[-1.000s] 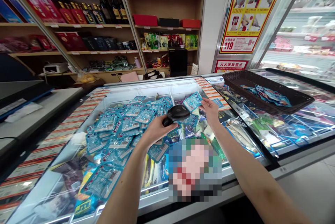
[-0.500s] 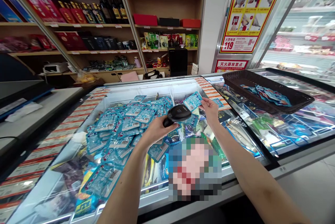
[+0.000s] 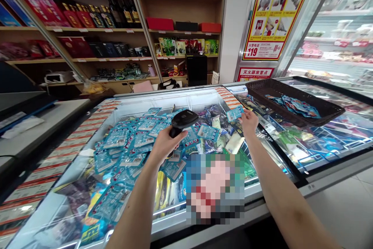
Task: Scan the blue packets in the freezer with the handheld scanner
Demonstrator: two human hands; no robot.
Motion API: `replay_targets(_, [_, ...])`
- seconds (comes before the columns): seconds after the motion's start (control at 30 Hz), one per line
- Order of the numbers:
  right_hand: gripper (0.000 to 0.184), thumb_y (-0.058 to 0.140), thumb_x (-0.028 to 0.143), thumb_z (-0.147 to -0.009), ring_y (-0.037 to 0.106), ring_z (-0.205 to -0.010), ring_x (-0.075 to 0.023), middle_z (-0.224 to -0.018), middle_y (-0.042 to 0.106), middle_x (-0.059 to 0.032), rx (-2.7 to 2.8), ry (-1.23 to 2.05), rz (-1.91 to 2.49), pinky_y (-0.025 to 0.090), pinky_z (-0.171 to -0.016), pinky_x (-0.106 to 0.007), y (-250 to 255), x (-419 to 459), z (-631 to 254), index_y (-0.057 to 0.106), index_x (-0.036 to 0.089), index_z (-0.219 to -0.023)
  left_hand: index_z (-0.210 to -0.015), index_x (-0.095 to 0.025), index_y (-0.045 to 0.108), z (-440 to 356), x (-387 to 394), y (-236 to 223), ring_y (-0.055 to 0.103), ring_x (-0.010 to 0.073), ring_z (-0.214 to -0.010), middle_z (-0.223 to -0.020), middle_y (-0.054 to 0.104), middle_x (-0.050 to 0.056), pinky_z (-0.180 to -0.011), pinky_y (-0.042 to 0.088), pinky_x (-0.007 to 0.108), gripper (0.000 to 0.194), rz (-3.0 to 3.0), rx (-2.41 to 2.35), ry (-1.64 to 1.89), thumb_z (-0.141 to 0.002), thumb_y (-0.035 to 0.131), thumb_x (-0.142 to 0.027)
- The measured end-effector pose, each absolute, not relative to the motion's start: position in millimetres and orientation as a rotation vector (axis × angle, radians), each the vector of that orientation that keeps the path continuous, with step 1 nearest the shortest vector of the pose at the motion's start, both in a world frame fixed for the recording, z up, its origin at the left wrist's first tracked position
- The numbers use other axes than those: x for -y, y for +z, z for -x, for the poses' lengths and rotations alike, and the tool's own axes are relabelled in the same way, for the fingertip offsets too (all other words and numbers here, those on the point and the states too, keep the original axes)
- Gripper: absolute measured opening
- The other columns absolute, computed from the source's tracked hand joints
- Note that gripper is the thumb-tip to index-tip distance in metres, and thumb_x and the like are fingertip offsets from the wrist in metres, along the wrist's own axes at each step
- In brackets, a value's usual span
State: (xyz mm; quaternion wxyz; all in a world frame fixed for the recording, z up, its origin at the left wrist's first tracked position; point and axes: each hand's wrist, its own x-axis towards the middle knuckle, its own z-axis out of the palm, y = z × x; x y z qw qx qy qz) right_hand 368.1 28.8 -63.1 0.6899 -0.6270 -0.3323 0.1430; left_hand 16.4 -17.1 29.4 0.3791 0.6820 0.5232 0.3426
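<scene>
My left hand [image 3: 164,144] is wrapped round the handle of a black barcode scanner [image 3: 183,119], held over the open chest freezer [image 3: 140,103]. My right hand [image 3: 249,121] pinches a small blue packet [image 3: 234,113] at the freezer's right side, near the dark wicker basket [image 3: 294,103]. Beneath both hands lies a heap of blue packets [image 3: 131,144] mixed with other wrapped frozen goods.
The basket rests on the glass lid of a neighbouring freezer [image 3: 320,144] and holds several blue packets. A grey counter [image 3: 43,124] stands at the left. Wooden shelves [image 3: 116,27] of boxes and bottles line the back wall. A blurred patch covers part of the freezer front.
My right hand has carried the blue packet to the right, away from the scanner and toward the basket. My left hand with the scanner has drifted slightly left and up.
</scene>
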Motion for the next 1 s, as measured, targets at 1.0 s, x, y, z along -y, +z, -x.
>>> replay_targets(1.0, [0.06,0.065,0.063,-0.07,0.048,-0.11,-0.0322,-0.11,0.058,-0.0146,1.961,0.145,1.655,0.037,-0.091,-0.043,-42.6,6.6,-285.3,0.061,0.017,-0.108,-0.09,-0.015,0.06,-13.5,23.8,35.0,0.048,0.0124,-0.043,-0.049,0.051,-0.003,-0.044,0.034,0.023,0.047,-1.773,-1.401,0.869,-0.072,0.06,-0.059])
